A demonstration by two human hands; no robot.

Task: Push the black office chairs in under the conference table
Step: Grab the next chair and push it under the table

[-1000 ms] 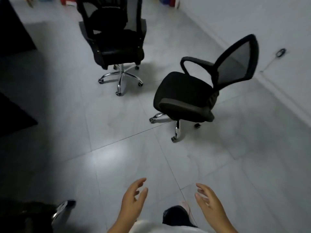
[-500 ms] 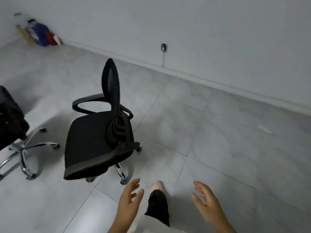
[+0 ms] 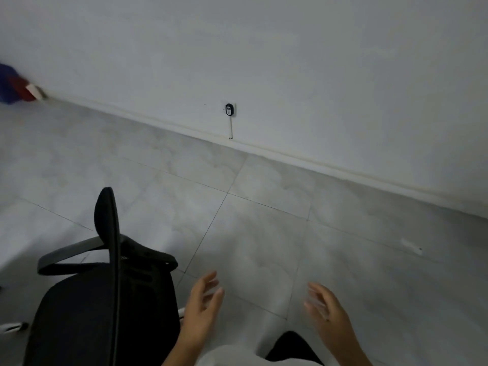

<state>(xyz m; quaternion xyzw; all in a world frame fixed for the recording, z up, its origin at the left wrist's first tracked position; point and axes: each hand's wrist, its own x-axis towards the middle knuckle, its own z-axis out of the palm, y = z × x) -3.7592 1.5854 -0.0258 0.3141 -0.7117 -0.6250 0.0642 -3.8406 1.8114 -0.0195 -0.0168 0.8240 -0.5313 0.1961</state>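
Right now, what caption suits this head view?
Both hands, left and right, open beside a black chair on grey floor.

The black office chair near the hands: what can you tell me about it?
The black office chair stands at the lower left on the grey tiled floor, its thin backrest seen edge-on and upright. It has a dark padded seat, curved armrests of plastic-looking material and a bit of shiny metal base at the far left. Neither the left hand nor the right hand touches it.

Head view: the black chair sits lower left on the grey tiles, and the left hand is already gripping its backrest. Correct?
Not quite. In the head view the left hand is open beside the black chair, apart from its backrest. The chair does sit lower left on the grey tiles.
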